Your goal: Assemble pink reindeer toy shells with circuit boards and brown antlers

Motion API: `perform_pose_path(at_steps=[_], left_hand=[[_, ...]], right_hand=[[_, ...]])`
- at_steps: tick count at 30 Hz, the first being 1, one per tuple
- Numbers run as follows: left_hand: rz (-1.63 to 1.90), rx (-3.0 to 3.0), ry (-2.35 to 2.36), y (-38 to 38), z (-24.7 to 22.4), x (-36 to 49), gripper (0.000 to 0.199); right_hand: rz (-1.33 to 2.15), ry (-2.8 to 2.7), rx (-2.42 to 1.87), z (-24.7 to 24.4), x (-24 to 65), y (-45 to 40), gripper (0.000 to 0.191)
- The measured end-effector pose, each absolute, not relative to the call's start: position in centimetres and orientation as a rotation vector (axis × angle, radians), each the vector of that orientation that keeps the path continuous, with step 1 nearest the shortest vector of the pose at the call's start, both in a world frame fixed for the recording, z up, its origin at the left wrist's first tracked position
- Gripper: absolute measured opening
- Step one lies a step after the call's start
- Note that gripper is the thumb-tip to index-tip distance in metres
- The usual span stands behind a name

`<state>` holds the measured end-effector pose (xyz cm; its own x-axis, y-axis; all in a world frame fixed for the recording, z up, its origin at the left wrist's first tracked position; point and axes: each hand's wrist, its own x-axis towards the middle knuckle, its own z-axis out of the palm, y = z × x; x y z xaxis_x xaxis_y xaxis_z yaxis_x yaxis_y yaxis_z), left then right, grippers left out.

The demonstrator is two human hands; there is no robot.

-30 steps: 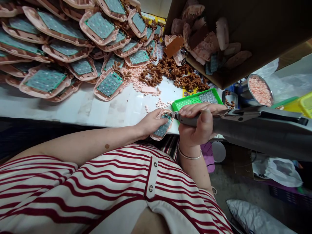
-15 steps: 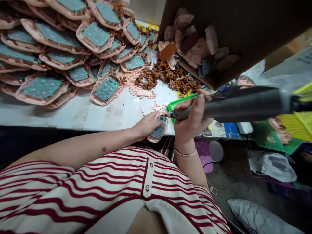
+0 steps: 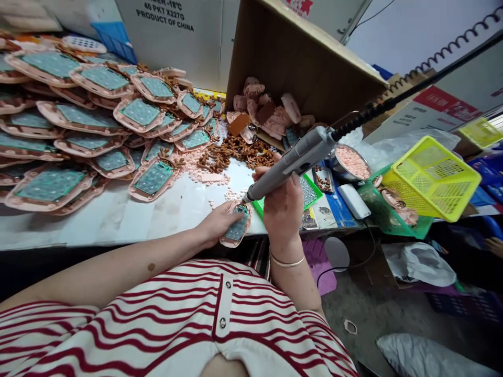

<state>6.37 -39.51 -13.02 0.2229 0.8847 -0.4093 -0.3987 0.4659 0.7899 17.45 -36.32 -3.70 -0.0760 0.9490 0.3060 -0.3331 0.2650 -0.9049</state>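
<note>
On the white, scuffed table (image 3: 188, 210), a heap of smooth pink shells (image 3: 141, 112) with flat green boards overlaps like scales. The slim grey power screwdriver (image 3: 275, 172), nearly level a moment ago, now slants up steeply in the closed right hand (image 3: 286, 209), its tip still at the small shell (image 3: 230, 243), so work there seems unbroken; the left hand (image 3: 215, 224) pinches that shell at the table's edge, thumb over its glossy board (image 3: 237, 229)

Pale carton (image 3: 175, 55), behind the desk (image 3: 157, 225): "DER -18°C" (first word cut off), "40 PKT X227G", "PRODUCT OF CHINA"
White bag (image 3: 428, 264) below: "S RE" beside it, partly hidden
Right-hand carton (image 3: 412, 119): red panel, print too blurred to read
</note>
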Motion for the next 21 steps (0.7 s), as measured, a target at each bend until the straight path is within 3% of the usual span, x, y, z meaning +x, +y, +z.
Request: perform_pose_path(at_steps=[6, 21], left_hand=[[0.982, 0.605, 0.974, -39.3, -13.0, 6.2, 0.034], [0.975, 0.639, 0.939, -38.9, -13.3, 5.8, 0.026]], right_hand=[[1.304, -1.078, -0.689, -2.5, 17.6, -36.6, 0.067], [1.176, -1.013, -0.740, -3.0, 16.9, -35.4, 0.069]])
